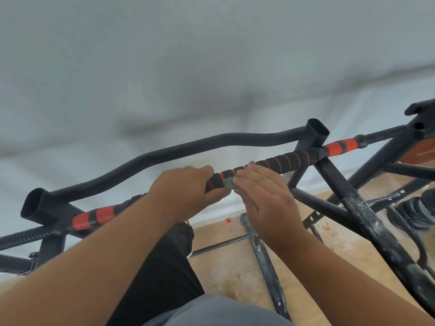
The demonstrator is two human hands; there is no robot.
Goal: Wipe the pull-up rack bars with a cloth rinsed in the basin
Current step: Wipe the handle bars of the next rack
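The black pull-up rack's near bar (282, 161) runs from lower left to upper right, wrapped in black foam with red stripes. My left hand (183, 191) grips this bar near its middle, fingers curled over the top. Just to its right, my right hand (263, 191) holds a small grey-green cloth (228, 183) wrapped against the bar; only a bit of cloth shows beside the fingers. A curved black bar (164, 154) lies behind, farther from me. No basin is in view.
Two open upright tube ends (316, 131) (35, 203) flank the bars. Dusty black frame struts (367, 215) slope down to the wooden floor (226, 269) at right. A stack of black weight plates (421, 211) sits at far right. A white wall is behind.
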